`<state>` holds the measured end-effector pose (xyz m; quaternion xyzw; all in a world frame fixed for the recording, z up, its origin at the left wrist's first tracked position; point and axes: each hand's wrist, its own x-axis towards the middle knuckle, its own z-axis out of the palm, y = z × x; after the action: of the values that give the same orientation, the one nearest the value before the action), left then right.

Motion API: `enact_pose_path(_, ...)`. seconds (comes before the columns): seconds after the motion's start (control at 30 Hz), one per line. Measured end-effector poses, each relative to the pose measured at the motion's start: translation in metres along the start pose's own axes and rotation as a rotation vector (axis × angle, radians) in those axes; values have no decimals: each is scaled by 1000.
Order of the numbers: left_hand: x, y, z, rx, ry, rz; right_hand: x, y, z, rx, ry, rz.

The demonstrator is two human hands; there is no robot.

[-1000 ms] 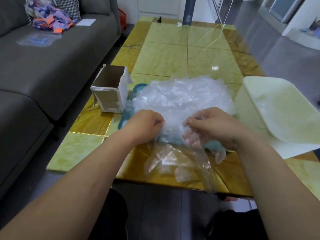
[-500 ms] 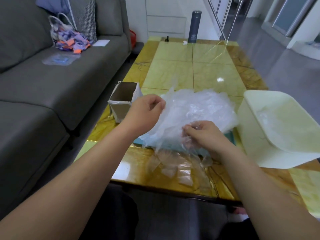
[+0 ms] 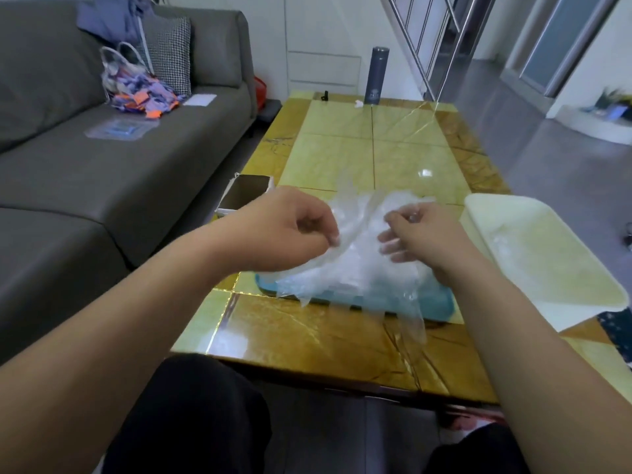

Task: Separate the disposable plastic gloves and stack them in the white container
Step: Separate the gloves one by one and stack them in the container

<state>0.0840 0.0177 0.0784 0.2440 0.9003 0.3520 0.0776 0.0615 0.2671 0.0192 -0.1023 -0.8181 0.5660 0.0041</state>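
A crumpled pile of clear plastic gloves (image 3: 362,268) lies on a blue tray (image 3: 434,301) near the table's front edge. My left hand (image 3: 290,229) pinches the edge of one clear glove (image 3: 352,217) and holds it above the pile. My right hand (image 3: 422,234) pinches the same glove's other side, its lower fingers spread behind the film. A loose glove end hangs over the tray's front toward the table. The white container (image 3: 547,254) stands at the right of the pile, tilted open toward me, with a little clear plastic inside.
An open cardboard box (image 3: 244,196) stands left of the pile, partly behind my left hand. A dark bottle (image 3: 375,75) stands at the far end of the yellow-green table (image 3: 376,159). A grey sofa (image 3: 102,159) runs along the left.
Both hands have risen from the pile, lifting a glove between them. My right hand moved up from the tray's front. The camera tilted up.
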Motion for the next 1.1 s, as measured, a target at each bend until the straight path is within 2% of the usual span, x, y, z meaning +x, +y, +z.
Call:
enact_pose_path(0.1,-21,26,1,126,-344,21,5,-9,-2,19,-48,-50)
enact_pose_path(0.2,-17,36,10,181,-489,10,5,-19,4,-31,-101,-211)
enact_pose_path(0.27,-8,35,11,179,-459,9,0,-26,8,-42,-154,-276)
enact_pose_path(0.37,7,27,12,184,-389,18,-10,-28,9,-58,-321,-257)
enact_pose_path(0.43,16,18,16,224,-312,29,-17,-25,10,-42,-426,-207)
enact_pose_path(0.57,30,0,24,248,-164,45,-21,-12,14,65,-480,-106)
enact_pose_path(0.77,45,-16,34,-4,-91,49,-21,2,14,317,-645,137)
enact_pose_path(0.9,55,-25,41,-129,-41,63,-11,23,16,196,-624,-7)
enact_pose_path(1.0,63,-32,49,-213,-20,65,-9,30,19,202,-605,24)
enact_pose_path(1.1,62,-50,56,-195,180,51,-7,33,20,224,-600,98)
